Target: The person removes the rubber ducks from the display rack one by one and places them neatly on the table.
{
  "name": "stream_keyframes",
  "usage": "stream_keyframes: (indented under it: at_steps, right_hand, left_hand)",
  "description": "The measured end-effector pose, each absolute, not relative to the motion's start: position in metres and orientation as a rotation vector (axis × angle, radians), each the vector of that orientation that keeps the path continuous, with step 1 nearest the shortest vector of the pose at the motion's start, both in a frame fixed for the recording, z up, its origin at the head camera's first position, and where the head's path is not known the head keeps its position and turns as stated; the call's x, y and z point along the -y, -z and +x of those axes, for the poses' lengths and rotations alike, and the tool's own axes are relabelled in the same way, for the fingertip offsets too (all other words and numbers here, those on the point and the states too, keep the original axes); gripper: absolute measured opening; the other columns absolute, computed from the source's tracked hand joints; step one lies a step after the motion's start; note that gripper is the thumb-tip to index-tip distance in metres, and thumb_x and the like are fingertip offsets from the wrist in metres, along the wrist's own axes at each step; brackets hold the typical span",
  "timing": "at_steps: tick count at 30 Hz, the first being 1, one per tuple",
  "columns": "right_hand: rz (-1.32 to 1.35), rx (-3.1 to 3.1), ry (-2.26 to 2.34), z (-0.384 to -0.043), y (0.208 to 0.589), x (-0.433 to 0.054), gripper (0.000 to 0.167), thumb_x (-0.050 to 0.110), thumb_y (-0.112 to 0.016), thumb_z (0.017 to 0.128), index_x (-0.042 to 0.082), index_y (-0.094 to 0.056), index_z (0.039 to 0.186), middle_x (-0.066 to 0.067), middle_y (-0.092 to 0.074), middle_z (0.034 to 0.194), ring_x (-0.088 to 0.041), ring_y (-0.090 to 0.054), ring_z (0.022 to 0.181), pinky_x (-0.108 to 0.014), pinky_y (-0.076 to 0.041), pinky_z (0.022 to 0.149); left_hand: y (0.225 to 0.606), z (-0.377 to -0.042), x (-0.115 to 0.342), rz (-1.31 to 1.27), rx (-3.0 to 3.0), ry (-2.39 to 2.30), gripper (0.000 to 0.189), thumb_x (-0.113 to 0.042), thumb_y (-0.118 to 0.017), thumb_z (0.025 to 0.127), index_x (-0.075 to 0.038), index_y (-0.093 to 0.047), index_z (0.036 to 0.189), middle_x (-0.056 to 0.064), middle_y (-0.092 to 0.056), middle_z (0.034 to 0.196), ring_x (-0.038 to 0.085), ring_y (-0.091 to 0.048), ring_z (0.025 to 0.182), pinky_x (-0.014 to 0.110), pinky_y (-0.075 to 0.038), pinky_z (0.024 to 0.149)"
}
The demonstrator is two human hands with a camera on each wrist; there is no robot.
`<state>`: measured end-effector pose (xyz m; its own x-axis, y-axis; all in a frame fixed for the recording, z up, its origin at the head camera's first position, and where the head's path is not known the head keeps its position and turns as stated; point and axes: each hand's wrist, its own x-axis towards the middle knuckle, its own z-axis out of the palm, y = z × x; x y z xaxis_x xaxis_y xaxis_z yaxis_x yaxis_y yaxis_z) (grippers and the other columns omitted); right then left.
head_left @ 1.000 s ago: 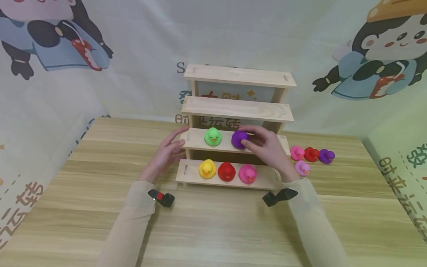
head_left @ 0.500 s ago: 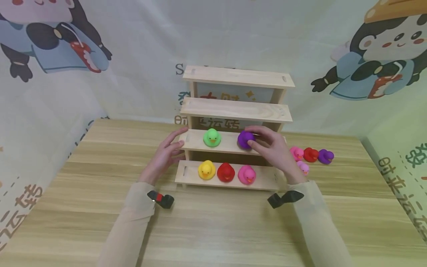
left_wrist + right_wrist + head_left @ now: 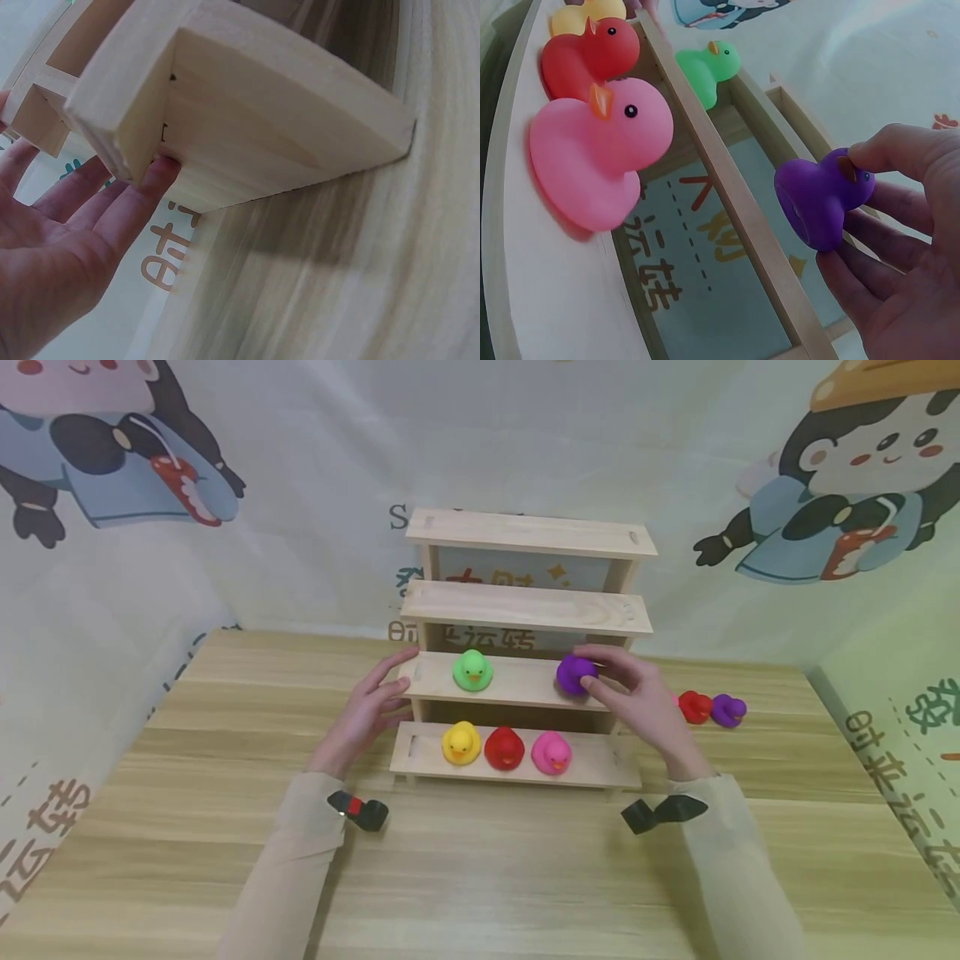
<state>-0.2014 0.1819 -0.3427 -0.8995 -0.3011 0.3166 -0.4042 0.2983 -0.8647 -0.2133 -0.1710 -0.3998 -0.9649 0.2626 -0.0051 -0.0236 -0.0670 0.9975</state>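
My right hand (image 3: 637,697) pinches a purple rubber duck (image 3: 576,675) between thumb and fingers, at the right part of the second shelf from the bottom. The right wrist view shows the purple duck (image 3: 821,195) with part of its base exposed. On that same shelf, further left, sits a green duck (image 3: 472,671). My left hand (image 3: 363,714) touches the left end of the wooden tiered shelf (image 3: 517,681), fingers extended; in the left wrist view a fingertip (image 3: 166,166) reaches under the board. A yellow duck (image 3: 461,743), red duck (image 3: 504,748) and pink duck (image 3: 551,752) line the lowest shelf.
Right of the shelf, more ducks lie on the wooden table (image 3: 480,877), among them a red one (image 3: 695,707) and a purple one (image 3: 728,711); my right hand hides others. Two bare upper shelves rise behind, before a printed cloth backdrop (image 3: 322,468).
My right hand has moved right with the purple duck along the second shelf, widening the gap to the green duck and covering the nearer ducks on the table. My left hand stays at the shelf's end.
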Motion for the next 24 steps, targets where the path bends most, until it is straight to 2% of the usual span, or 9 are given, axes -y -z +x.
stream_keyframes:
  at_steps: [7,16,24]
  right_hand:
    - [0.648,2.447,-1.675,-0.198,0.343,-0.194,0.034,0.002,-0.062,0.093,-0.002,-0.06,0.127,-0.015,-0.058,0.13,-0.026,-0.055,0.118,-0.03,-0.044,0.1]
    - [0.701,2.354,-1.64,-0.196,0.346,-0.21,0.033,-0.006,-0.06,0.091,-0.008,-0.059,0.124,-0.022,-0.06,0.124,-0.009,-0.058,0.109,-0.022,-0.042,0.098]
    - [0.627,2.393,-1.624,-0.191,0.343,-0.222,0.034,-0.002,-0.06,0.092,-0.007,-0.059,0.126,-0.017,-0.062,0.123,-0.008,-0.057,0.111,-0.019,-0.041,0.097]
  left_hand:
    - [0.4,-0.213,0.172,0.257,-2.006,-2.14,0.052,-0.021,-0.044,0.101,-0.016,-0.031,0.151,0.018,-0.027,0.152,0.048,-0.042,0.126,0.059,-0.035,0.102]
    - [0.399,-0.212,0.171,0.261,-2.017,-2.138,0.051,-0.021,-0.043,0.102,-0.015,-0.03,0.151,0.018,-0.026,0.153,0.048,-0.042,0.127,0.059,-0.035,0.102]
    - [0.399,-0.213,0.172,0.256,-2.008,-2.141,0.051,-0.02,-0.044,0.101,-0.015,-0.031,0.151,0.019,-0.028,0.152,0.047,-0.043,0.126,0.057,-0.035,0.103]
